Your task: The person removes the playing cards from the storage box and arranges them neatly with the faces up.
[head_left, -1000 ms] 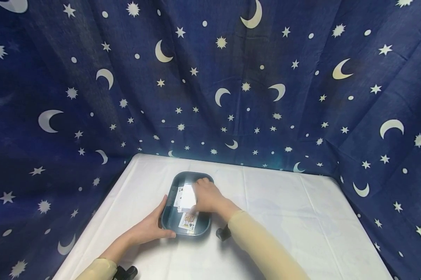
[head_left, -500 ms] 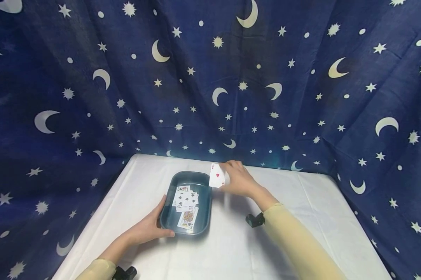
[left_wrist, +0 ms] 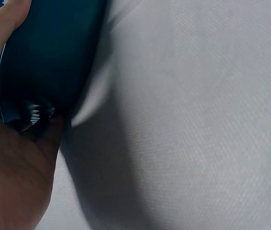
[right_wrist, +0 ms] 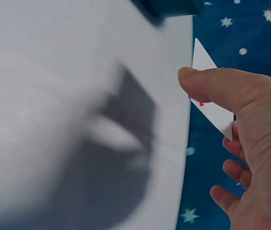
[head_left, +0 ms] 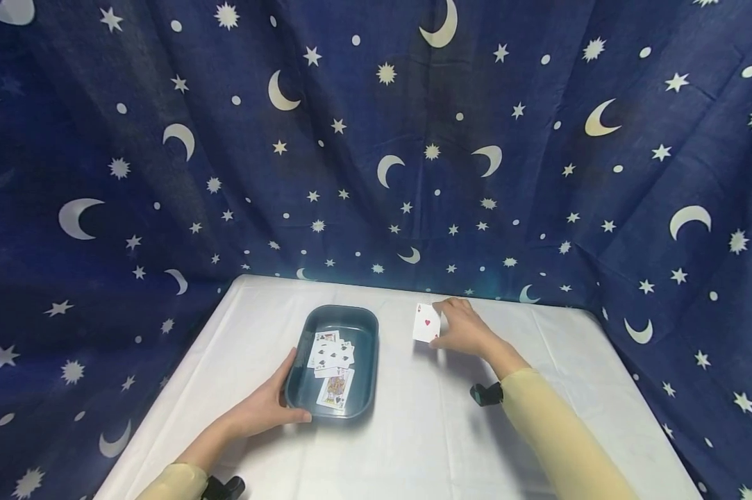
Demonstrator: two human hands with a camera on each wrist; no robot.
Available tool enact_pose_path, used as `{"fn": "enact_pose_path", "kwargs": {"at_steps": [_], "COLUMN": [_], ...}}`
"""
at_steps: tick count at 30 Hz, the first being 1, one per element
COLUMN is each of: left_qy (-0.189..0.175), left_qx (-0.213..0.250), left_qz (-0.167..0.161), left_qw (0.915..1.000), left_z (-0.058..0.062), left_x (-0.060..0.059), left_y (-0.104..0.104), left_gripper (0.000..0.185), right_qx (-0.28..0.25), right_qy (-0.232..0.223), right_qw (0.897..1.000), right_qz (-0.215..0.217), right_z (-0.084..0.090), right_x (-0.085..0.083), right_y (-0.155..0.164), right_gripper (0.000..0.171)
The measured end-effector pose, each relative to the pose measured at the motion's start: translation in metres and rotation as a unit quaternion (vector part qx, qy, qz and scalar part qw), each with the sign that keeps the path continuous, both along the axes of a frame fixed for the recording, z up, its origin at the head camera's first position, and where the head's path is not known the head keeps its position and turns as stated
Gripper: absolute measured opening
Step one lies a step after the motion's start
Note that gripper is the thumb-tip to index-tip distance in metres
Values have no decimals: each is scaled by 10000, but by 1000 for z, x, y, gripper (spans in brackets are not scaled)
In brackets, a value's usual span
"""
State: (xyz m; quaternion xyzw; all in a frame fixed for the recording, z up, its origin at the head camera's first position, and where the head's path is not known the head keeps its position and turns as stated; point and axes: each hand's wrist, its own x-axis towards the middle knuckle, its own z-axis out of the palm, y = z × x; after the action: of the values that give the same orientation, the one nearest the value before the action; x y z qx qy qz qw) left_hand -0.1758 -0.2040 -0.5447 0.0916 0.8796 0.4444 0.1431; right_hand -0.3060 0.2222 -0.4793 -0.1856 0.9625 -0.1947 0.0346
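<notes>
My right hand pinches an ace of hearts playing card by its right side, held above the table right of the tray. In the right wrist view the thumb lies across the face of the card. A dark teal tray stands on the table; my left hand grips its near left corner, thumb at the near wall and fingers along the left side. Inside the tray lie several overlapping spade cards, a partly covered face card behind them, and a king of spades nearest me.
A white cloth covers the table. Behind it and at both sides hangs a dark blue curtain with moons and stars. Black wrist camera mounts sit by both sleeves.
My right hand has come up out of the tray with the ace of hearts and moved right, past the tray's rim, then slightly lower. The left hand and tray stay in place.
</notes>
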Motion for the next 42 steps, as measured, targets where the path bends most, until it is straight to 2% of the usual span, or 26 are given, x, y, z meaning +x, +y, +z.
{"fn": "enact_pose_path", "kwargs": {"at_steps": [5,9,19,25,42], "left_qy": [-24,-11,75,36,49], "left_qx": [32,96,171,104,152], "left_qz": [42,4,-122,-59,-19], "left_qw": [10000,10000,9998,9999,9999], "left_z": [-2,-2,0,0,-2], "left_x": [1,2,1,2,2], "left_y": [-1,-1,-2,-2,-4], "left_gripper": [136,136,135,135,136], "right_qx": [18,73,243,200,211], "right_qy": [-304,-447,-650,-877,-956], "right_qw": [9995,9989,9974,9958,9951], "right_qz": [-129,-72,-180,-186,-152], "right_z": [-23,-32,-40,-46,-51], "right_x": [0,2,2,1,-2], "right_y": [5,6,-1,-6,-8], "right_gripper": [91,90,90,90,86]}}
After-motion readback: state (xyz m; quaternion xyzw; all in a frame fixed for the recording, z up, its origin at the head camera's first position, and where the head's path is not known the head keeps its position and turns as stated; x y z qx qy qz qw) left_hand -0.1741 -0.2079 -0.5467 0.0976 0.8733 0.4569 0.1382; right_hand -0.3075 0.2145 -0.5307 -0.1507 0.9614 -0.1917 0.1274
